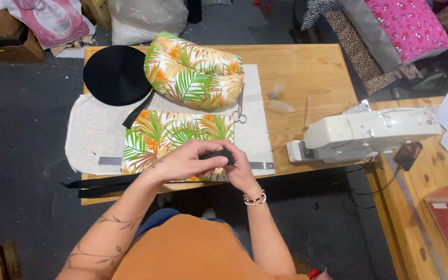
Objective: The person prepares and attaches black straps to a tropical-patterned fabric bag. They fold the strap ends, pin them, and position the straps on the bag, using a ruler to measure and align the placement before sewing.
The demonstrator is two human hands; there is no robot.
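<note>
Looking down from the head camera, I see both hands meeting at the near edge of the wooden table [307,67]. My left hand [185,162] is curled over a small black piece [219,154], likely the end of a strap, with its fingers closed on top of it. My right hand [240,165] comes in from the other side and pinches the same piece, fingers bent tight around it. The piece sits just above a flat panel of tropical leaf fabric [175,136], green and orange on white, which lies on a larger sheet of pale cloth [92,132] spread over the table.

A black strap [102,185] trails off the table edge to the left of my left forearm; I cannot tell whether it joins the piece in my hands. A metal ruler [111,161] lies across the pale cloth under the printed panel, and its far end shows beside my right hand. Behind the panel rests a stuffed neck pillow [195,72] in the same leaf print, touching a round black fabric disc [116,74]. Small scissors [240,111] lie just right of the pillow. A white sewing machine [361,134] stands at the right of the table, well apart from my hands
</note>
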